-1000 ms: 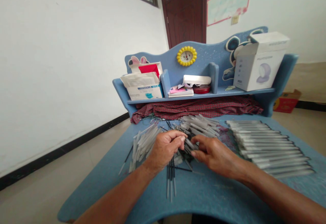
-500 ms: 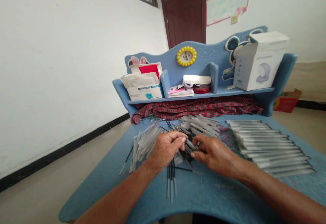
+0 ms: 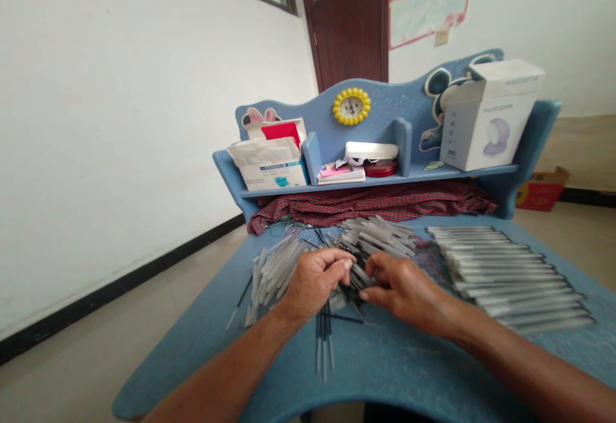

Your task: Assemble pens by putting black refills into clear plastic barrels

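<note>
My left hand (image 3: 317, 280) is closed in a pinch over the middle of the table, thumb against forefinger. What sits in that pinch is too small to make out. Just to its right, my right hand (image 3: 402, 288) has curled fingers and thumb around the end of a translucent pen barrel (image 3: 362, 273). Loose pen barrels lie in one pile (image 3: 276, 269) left of my hands and in another pile (image 3: 380, 233) behind them. Thin black-and-clear ink refills (image 3: 324, 346) stick out toward me below my left hand.
At the right lies a row of pens (image 3: 510, 275), side by side. A checked cloth (image 3: 370, 203) is bunched under the blue shelf (image 3: 423, 176). On that shelf stand a mask box (image 3: 272, 176), a red round tin (image 3: 381, 169) and a white carton (image 3: 486, 128).
Almost nothing differs. My right hand's fingers have shifted very slightly; my left hand keeps its pinch in the same place.
</note>
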